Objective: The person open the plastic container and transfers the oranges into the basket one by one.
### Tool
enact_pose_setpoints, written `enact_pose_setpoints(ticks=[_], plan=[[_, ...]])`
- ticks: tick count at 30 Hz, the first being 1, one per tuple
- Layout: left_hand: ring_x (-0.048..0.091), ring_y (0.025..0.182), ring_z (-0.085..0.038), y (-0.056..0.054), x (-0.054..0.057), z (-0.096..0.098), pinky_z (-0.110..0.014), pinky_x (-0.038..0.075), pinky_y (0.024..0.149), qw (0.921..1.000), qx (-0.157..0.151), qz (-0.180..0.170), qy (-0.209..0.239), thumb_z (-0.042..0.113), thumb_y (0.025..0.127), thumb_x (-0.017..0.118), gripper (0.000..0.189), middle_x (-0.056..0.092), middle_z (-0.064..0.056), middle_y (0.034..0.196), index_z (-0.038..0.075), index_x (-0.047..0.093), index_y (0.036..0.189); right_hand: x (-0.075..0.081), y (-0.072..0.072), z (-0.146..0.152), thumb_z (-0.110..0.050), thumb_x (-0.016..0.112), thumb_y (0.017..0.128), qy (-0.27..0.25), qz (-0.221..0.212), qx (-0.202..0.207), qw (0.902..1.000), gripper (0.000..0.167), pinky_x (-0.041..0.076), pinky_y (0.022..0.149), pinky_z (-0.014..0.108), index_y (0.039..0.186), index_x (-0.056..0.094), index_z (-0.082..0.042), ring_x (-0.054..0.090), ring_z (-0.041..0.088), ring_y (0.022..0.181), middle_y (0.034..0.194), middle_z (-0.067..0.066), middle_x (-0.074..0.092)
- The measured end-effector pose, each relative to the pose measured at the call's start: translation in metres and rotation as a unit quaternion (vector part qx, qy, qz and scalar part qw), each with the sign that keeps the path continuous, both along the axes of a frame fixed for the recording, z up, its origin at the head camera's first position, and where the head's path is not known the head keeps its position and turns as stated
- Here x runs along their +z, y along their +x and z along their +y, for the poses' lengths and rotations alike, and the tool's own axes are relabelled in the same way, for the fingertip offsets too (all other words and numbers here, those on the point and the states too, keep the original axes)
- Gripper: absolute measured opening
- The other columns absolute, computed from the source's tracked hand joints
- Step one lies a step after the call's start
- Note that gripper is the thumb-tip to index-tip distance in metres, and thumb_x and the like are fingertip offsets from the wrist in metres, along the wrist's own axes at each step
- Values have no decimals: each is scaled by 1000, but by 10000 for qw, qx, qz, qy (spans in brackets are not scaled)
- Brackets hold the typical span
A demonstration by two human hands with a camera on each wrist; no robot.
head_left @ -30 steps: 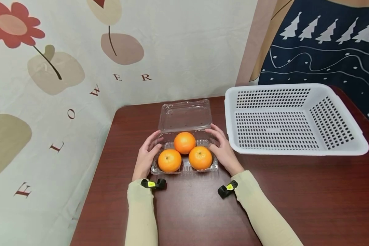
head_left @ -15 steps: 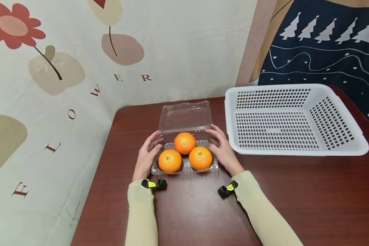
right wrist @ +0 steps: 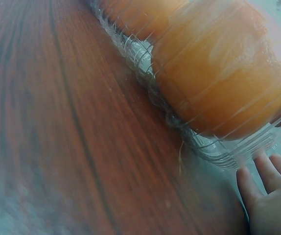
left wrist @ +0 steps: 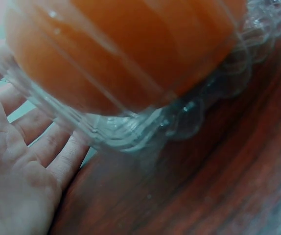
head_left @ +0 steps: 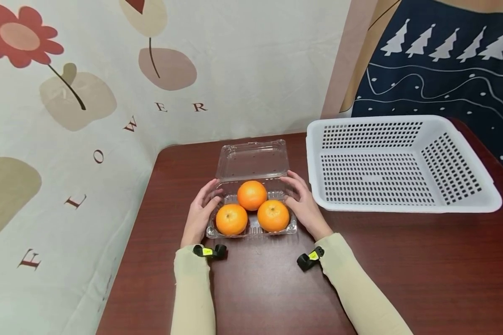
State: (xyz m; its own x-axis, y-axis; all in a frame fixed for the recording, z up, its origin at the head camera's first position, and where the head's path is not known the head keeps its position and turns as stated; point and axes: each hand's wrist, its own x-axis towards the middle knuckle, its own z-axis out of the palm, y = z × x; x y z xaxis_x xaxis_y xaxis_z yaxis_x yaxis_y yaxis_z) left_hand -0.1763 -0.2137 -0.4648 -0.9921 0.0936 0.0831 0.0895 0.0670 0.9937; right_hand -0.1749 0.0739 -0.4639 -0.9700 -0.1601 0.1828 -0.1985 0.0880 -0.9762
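Observation:
Three oranges sit in an open clear plastic clamshell container (head_left: 256, 228) on the table: a rear orange (head_left: 252, 195), a front left orange (head_left: 231, 219) and a front right orange (head_left: 273, 216). The hinged lid (head_left: 253, 159) lies back behind the base. My left hand (head_left: 199, 216) rests against the container's left side, thumb near the rim, its fingers (left wrist: 64, 156) fairly straight along the outer wall. At the right side my right hand (head_left: 307, 208) mirrors it, with fingers (right wrist: 268, 174) spread at the ribbed wall. The wall partly blurs the fingertips.
A white perforated plastic basket (head_left: 373, 208) stands to the right, just beyond my right hand. The dark red-brown table (head_left: 255, 288) reaches back to a printed curtain (head_left: 251, 70). A navy cloth with white trees (head_left: 436, 83) hangs behind the basket.
Both hands stay at the container's sides, and the oranges keep their places. The lid tips very slightly lower; the whole view shifts a little.

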Motion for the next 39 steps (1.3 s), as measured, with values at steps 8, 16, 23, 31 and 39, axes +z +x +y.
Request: enact_pose_setpoints(ticks=[8, 16, 23, 31, 39], plan=[[41, 120, -25, 6, 17, 6, -29, 38, 96, 9998, -13, -102, -194, 7, 91, 48, 50, 41, -8, 136, 11, 32, 139, 17, 8, -1, 5, 48, 81, -53, -50, 30, 10000, 45, 30, 100, 46, 126, 46, 0, 33, 30, 124, 144, 12, 20], [41, 120, -23, 9, 19, 8, -37, 33, 100, 9992, -10, -83, -393, 8, 93, 44, 48, 41, -8, 135, 14, 31, 139, 16, 8, -1, 2, 51, 83, -13, -37, -37, 10000, 42, 31, 100, 44, 125, 47, -1, 33, 28, 124, 143, 10, 22], [42, 120, -22, 10, 20, 8, -39, 33, 100, 9988, -27, -15, -484, 9, 94, 43, 45, 43, -6, 134, 15, 34, 138, 18, 10, -1, -3, 53, 87, 35, -5, -66, 10000, 39, 30, 100, 47, 125, 48, -2, 32, 28, 125, 143, 11, 23], [44, 118, -25, 10, 21, 8, -35, 35, 98, 9990, -29, 60, -435, 7, 93, 43, 44, 46, -8, 131, 14, 36, 136, 15, 9, -1, -5, 54, 87, -133, 30, -108, 9998, 36, 27, 102, 47, 123, 49, 0, 28, 25, 127, 142, 11, 25], [44, 117, -25, 9, 20, 8, -33, 36, 97, 9993, -16, 21, -363, 6, 93, 43, 44, 46, -9, 131, 14, 37, 136, -1, 2, -1, -17, 54, 89, 130, 184, -396, 9990, 33, 28, 103, 40, 121, 52, -8, 33, 16, 124, 141, -6, 27]])
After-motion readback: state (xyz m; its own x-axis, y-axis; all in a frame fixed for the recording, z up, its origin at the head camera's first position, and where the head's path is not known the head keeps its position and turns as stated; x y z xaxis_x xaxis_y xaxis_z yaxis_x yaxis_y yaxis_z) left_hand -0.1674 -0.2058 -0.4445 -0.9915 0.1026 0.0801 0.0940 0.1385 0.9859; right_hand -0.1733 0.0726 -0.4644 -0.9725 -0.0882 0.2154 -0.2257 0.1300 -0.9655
